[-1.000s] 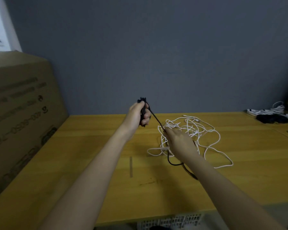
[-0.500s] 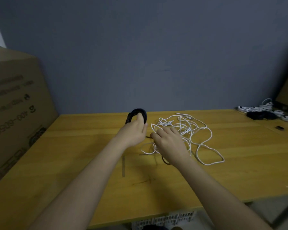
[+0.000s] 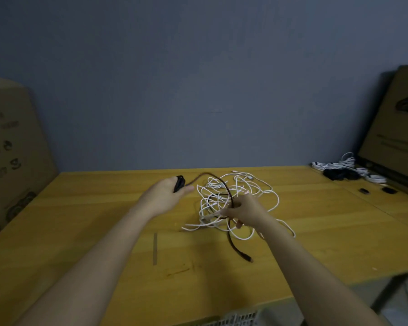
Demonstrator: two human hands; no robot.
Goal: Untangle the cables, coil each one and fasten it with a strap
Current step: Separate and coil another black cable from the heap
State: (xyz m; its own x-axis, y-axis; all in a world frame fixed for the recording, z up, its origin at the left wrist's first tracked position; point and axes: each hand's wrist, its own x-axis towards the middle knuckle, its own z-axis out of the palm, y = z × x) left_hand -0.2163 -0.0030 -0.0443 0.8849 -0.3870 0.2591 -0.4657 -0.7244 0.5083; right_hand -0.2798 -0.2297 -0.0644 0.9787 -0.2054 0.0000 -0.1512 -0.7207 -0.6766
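- Cables lie in one tangle on the yellow worktop: a heap of white cables with a black cable threaded through it.
- Your left hand sits just left of the white heap, above the worktop, fingers curled round a small black coil of that black cable.
- From the coil, the black cable arches up and right over the near-left part of the heap and comes down into your right hand.
- Your right hand is over the heap's near edge, fingers closed on the black cable, with some white strands caught against them; whether you hold those too, you cannot tell.
- Below your right hand, the black cable's loose end runs toward you from the heap and lies on the worktop, ending in a plug.
- Far right of the heap, at the worktop's back corner, lie bundled white cables and a black bundle.
- Cardboard boxes stand to either side of the heap, one far left and one far right.
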